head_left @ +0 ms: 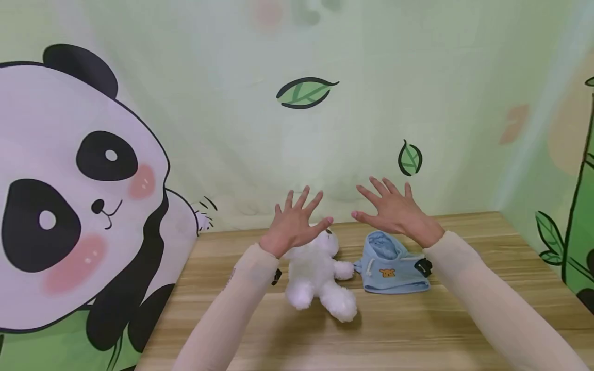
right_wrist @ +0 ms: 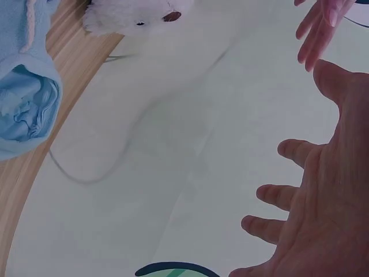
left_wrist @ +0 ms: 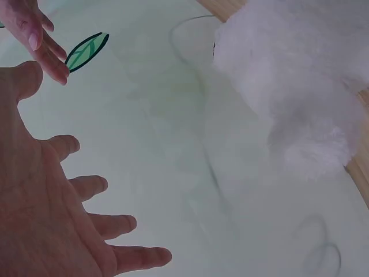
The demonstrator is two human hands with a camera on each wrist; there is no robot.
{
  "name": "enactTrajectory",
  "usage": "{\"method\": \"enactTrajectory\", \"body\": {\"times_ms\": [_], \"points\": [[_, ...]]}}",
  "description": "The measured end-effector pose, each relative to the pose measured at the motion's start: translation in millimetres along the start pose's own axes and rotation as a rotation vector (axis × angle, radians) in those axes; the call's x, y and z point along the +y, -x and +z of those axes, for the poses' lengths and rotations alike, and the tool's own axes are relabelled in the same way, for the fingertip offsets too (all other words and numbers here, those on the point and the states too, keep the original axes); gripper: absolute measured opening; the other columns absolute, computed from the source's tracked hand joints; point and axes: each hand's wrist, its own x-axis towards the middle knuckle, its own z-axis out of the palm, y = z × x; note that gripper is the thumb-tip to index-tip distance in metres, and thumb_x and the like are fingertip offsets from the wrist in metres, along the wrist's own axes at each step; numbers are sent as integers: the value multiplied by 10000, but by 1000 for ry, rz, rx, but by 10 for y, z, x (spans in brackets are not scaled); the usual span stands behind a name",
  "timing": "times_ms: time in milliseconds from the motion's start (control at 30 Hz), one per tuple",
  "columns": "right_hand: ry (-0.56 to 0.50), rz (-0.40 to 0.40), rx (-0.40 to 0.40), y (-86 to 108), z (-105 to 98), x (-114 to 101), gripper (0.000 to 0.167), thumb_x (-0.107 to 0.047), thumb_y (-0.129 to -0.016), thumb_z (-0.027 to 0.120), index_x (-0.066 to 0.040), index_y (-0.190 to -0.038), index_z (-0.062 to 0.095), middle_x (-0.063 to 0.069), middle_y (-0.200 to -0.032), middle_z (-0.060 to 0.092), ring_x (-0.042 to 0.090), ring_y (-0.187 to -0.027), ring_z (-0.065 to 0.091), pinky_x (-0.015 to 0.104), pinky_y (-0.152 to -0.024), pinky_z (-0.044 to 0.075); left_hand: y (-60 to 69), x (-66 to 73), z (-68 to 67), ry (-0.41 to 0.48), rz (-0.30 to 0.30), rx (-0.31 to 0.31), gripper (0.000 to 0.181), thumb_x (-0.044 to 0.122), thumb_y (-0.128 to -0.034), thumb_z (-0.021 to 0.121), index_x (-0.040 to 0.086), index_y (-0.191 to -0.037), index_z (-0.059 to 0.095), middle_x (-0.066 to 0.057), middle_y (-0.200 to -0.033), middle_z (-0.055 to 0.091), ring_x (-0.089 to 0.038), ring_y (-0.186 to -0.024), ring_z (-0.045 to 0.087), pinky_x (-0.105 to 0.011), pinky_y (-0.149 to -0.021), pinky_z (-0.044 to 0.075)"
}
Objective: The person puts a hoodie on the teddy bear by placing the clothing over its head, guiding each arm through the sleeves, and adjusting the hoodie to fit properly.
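My left hand [head_left: 294, 225] is raised with its fingers spread, and nothing is in it. Below it on the table lies a white plush toy [head_left: 311, 273], its head partly hidden behind that hand in the head view. The right hand [head_left: 392, 208] is likewise held up, fingers apart and empty. Nearest to it is a small light blue hoodie [head_left: 394, 275] with a brown bear patch, lying flat on the table to the right of the toy. In the right wrist view, the hood opening of the hoodie [right_wrist: 26, 104] shows. Neither hand touches the toy or the hoodie.
The wooden table [head_left: 260, 340] meets a pale green backdrop [head_left: 223, 129] printed with leaves. A large printed panda [head_left: 116, 216] covers the left side. Both forearms in cream sleeves [head_left: 492, 293] reach across the front of the table.
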Motion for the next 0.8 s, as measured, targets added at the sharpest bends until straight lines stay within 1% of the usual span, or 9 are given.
{"method": "enactTrajectory", "body": {"times_ms": [167, 433, 600, 700, 800], "points": [[-4, 8, -9, 37, 16, 29, 824, -722, -925, 364, -244, -1577, 203, 155, -1650, 114, 468, -1490, 107, 786, -1081, 40, 10, 52, 11, 15, -4, -4, 765, 758, -920, 300, 403, -1562, 83, 5, -1672, 10, -406, -1522, 33, -702, -1129, 186], [-16, 21, -2, 133, -29, 107, 827, -701, -929, 395, -221, -1576, 208, 172, -1640, 146, 468, -1483, 134, 776, -1088, 69, -6, 258, -47, 42, 5, -19, 777, 732, -929, 337, 360, -1574, 115, -7, -1671, 65, -400, -1521, 82, -695, -1120, 224], [-23, 26, 4, 203, -24, 171, 823, -682, -931, 425, -203, -1570, 229, 194, -1614, 213, 465, -1460, 199, 768, -1084, 128, -3, 382, -64, 67, -12, -38, 774, 698, -935, 386, 333, -1576, 151, -17, -1666, 118, -400, -1516, 122, -673, -1127, 241], [-36, 37, 5, 248, -1, 231, 823, -667, -930, 450, -187, -1565, 242, 207, -1598, 242, 470, -1444, 229, 765, -1078, 149, -8, 450, -47, 84, -32, -55, 766, 682, -940, 398, 328, -1576, 160, -16, -1660, 150, -386, -1513, 153, -647, -1135, 258], [-50, 58, 2, 291, 23, 301, 820, -646, -933, 470, -169, -1562, 249, 220, -1590, 249, 475, -1437, 237, 764, -1076, 156, -23, 530, -15, 111, -43, -55, 753, 660, -948, 409, 312, -1575, 178, -25, -1649, 194, -372, -1506, 195, -618, -1135, 286]]}}
